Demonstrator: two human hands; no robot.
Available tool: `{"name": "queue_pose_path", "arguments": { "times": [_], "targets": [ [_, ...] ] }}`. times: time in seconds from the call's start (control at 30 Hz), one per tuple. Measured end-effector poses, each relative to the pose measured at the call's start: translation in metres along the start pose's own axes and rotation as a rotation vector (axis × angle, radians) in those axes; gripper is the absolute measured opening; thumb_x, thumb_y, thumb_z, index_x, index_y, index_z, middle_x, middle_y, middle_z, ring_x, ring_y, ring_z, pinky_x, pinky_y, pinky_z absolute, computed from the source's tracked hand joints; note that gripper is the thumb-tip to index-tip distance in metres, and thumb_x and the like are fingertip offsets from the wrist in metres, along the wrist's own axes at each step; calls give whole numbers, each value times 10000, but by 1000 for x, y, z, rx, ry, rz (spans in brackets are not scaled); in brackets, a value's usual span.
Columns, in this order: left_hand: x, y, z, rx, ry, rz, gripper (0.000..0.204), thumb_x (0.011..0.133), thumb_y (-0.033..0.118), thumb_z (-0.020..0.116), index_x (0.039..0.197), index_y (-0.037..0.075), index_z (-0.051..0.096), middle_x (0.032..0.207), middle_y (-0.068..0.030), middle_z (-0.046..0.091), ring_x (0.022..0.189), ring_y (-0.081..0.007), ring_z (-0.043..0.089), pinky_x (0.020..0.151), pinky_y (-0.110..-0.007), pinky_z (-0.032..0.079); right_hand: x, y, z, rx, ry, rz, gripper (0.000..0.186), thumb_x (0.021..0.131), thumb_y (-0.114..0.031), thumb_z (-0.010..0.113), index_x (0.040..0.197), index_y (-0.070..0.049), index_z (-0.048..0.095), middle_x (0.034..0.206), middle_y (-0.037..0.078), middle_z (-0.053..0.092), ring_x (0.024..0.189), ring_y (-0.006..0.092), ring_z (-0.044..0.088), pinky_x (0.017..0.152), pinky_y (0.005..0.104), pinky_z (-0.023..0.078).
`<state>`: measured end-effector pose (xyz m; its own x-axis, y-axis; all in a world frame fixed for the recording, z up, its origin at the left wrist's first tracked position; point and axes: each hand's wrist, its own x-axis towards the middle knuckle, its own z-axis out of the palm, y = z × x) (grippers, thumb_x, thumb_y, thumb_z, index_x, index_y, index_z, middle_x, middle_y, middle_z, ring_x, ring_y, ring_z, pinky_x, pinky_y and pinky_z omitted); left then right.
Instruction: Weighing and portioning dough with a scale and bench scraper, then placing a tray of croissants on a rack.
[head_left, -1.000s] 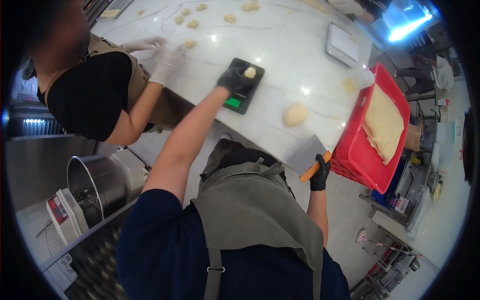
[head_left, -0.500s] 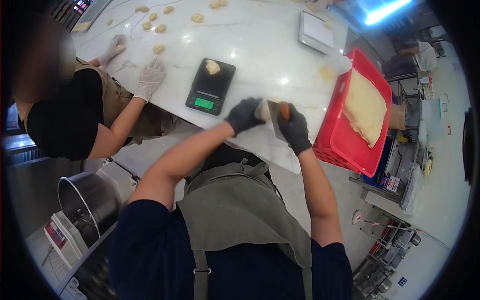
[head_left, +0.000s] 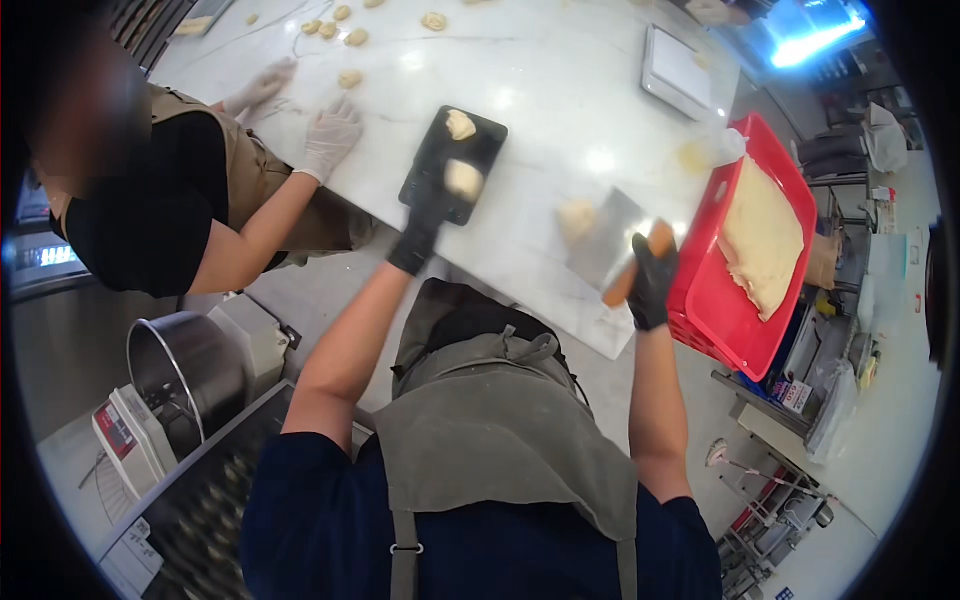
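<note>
the scraper blade point(head_left: 608, 240) looks smooth metal, the tabletop point(head_left: 550, 85) glossy, the crate point(head_left: 704, 318) shiny plastic, the apron point(head_left: 500, 430) matt cloth.

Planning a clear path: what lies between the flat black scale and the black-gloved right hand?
Head view: white veined tabletop, then a pale dough lump, then the silver rectangular metal scraper blade the right hand holds.

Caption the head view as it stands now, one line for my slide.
Left hand holds dough over a black scale; right hand grips a scraper near a lump.
</note>
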<state>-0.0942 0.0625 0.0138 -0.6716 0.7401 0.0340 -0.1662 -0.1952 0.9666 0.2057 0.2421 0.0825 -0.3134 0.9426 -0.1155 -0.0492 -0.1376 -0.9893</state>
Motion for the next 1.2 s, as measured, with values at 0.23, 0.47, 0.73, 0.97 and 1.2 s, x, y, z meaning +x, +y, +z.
{"name": "queue_pose_path", "arguments": {
  "times": [0.23, 0.47, 0.73, 0.97, 1.2],
  "targets": [
    [95, 23, -21, 515, 137, -315, 372, 878, 307, 665, 1149, 60, 728, 1081, -78, 727, 964, -212, 656, 862, -299, 517, -68, 38, -72, -126, 128, 172, 324, 879, -86, 683, 1168, 44, 616, 1040, 124, 680, 893, 217, 625, 828, 328, 515],
    [69, 32, 61, 1386, 198, 409, 274, 777, 222, 816, 984, 54, 752, 848, -81, 707, 710, -196, 620, 669, -324, 498, -81, 32, -65, -122, 175, 75, 335, 862, -68, 702, 1167, 41, 617, 1026, 104, 682, 866, 191, 621, 809, 315, 512],
    [-66, -37, 88, 869, -150, 85, 361, 780, 182, 766, 1110, 43, 722, 824, -96, 682, 707, -273, 625, 653, -381, 502, -77, 5, -4, -625, -152, -368, 330, 823, -75, 716, 1126, 27, 635, 934, 123, 703, 753, 235, 640, 718, 316, 514],
    [-76, -35, 87, 1154, -189, 176, 289, 815, 224, 747, 1058, 69, 729, 848, -81, 699, 687, -266, 628, 653, -373, 501, -40, 10, 71, -1060, -439, -386, 280, 907, -299, 644, 1061, -70, 593, 740, 164, 685, 638, 415, 657, 581, 474, 498],
    [-73, -8, 73, 1138, -149, -31, 207, 852, 237, 690, 973, 73, 726, 867, -91, 700, 724, -261, 630, 648, -368, 496, -16, 22, 80, -822, -455, -183, 276, 903, -240, 651, 1112, -62, 626, 903, 170, 698, 795, 308, 673, 723, 396, 527]
  ]
}}
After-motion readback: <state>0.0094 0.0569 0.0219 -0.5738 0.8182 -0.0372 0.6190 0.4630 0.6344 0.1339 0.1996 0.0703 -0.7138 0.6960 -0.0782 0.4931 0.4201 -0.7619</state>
